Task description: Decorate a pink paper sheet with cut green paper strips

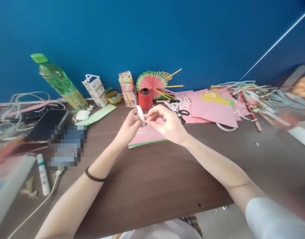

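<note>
My left hand (129, 127) and my right hand (167, 123) meet above the brown table (154, 179). Both pinch a small white paper strip (141, 116) that curls into a loop between the fingertips. Under the hands lies a pink sheet with a green edge (146, 137). A black band circles my left wrist.
A red thread spool (145, 98), a pink paper fan (152, 80), two small cartons, a green bottle (60, 82) and scissors (181, 114) stand behind the hands. Pink and yellow sheets (212, 108) and coloured strips lie right. A phone, cables and a glue stick (43, 174) lie left.
</note>
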The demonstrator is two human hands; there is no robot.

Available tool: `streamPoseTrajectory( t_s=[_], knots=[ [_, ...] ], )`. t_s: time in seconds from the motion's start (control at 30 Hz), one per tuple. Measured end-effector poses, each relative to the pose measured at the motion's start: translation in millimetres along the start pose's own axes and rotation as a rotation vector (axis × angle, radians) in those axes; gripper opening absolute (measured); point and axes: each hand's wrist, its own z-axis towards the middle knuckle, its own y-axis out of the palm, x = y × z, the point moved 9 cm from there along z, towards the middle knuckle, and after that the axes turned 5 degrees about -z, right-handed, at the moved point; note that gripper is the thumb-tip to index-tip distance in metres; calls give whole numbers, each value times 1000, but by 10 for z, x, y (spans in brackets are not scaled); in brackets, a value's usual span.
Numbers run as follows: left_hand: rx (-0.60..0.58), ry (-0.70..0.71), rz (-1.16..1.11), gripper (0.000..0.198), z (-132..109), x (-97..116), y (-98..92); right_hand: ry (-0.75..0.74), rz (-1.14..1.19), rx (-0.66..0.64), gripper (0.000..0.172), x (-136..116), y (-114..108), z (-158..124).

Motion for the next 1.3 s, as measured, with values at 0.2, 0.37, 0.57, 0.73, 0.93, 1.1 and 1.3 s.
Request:
streamPoseTrajectory(
  t_s=[0.2,0.37,0.57,0.73,0.93,1.1,1.3],
  knots=[
    [-145,26,-7,59,3,-38,102,15,-32,102,7,50,-147,47],
    [-221,41,-95,44,-9,-41,177,78,185,58,13,191,-124,80],
    [-216,-81,-235,38,-67,44,226,119,472,-9,23,308,-45,109],
    [-217,-79,-166,38,-70,139,171,156,525,-25,26,256,-105,112],
    [72,82,529,47,54,225,-336,257,548,-71,31,397,-52,108],
    [69,164,1119,38,147,85,-591,286,540,-97,25,555,2,120],
    [31,234,1260,24,121,-50,-350,357,445,-31,19,674,-75,123]
  ],
)
